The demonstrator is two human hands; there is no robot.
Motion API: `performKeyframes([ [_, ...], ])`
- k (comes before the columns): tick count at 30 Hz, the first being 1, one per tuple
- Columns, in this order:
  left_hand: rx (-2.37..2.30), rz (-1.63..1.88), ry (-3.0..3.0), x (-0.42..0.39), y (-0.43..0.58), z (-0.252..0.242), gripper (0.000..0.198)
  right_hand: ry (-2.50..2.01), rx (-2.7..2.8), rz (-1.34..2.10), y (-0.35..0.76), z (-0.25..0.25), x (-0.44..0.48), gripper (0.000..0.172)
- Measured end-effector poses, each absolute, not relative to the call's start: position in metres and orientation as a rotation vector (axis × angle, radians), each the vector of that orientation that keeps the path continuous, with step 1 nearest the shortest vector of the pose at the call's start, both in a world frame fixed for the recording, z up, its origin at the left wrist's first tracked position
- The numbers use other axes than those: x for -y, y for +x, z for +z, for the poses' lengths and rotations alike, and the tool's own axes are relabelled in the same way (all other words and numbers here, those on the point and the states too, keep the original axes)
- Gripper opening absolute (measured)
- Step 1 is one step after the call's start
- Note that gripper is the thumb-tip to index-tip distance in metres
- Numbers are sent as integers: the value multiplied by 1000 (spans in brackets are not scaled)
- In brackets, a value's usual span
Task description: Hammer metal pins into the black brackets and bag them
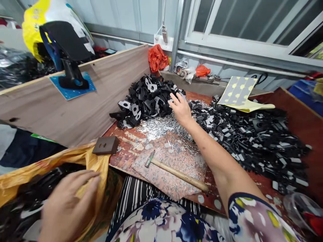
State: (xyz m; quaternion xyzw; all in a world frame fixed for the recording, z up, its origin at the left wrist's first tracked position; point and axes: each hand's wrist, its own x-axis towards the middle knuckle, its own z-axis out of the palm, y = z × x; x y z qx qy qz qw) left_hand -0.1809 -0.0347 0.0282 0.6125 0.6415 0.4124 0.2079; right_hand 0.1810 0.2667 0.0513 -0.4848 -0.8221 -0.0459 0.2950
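My right hand [181,108] reaches far forward onto a heap of black plastic pieces with white labels [147,99], fingers curled down into the pile; what they grip is hidden. My left hand [67,205] lies with fingers spread on the rim of a yellow plastic bag [83,161] at the lower left, which is full of black parts. Between the hands a wooden-handled hammer [176,173] lies on a speckled stone slab [174,164]. Shiny metal nails or pins [157,127] are strewn behind the slab.
A second broad heap of black parts [254,134] fills the right side. A brown block with two slots [105,145] sits at the bench's left edge. A wooden wall [75,101] bounds the left. Yellow sticker sheets [239,94] lie at the back; a clear bag [302,210] at lower right.
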Motion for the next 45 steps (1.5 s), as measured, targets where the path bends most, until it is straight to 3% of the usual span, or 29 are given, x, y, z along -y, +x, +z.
performKeyframes([
  [3,-1660,979,1678,18,-144,17,24,-1343,2134,-17,187,49,-296,36],
  [6,-1414,958,1282,8,-112,4,30,-1413,2029,-4,200,37,-282,36],
  [8,-1291,1002,963,0,-96,1,34,-1416,1980,13,203,24,-245,37],
  [13,-1019,989,608,-19,-55,9,69,-1020,2137,334,178,-16,-104,31],
  [15,-1000,885,593,-20,-41,9,60,-961,2209,378,172,-24,-57,24],
  [18,-1009,750,605,-16,-29,4,37,-962,2231,416,193,-18,-23,29],
  [20,-1009,751,605,-12,-28,2,38,-1083,2173,402,227,-5,-23,36],
  [23,-1064,799,588,-6,-28,4,36,-1676,2027,125,288,14,-44,40],
  [26,-1130,791,546,-1,-26,7,45,-2034,2049,-66,328,20,-71,28],
  [30,-1171,752,557,4,-24,6,55,-2116,2119,-70,338,9,-90,14],
  [37,-1333,789,796,17,-38,1,46,-2188,2094,-178,347,-6,-94,25],
  [45,-1317,746,805,15,-44,-4,46,-1945,2093,-213,356,6,-77,13],
])
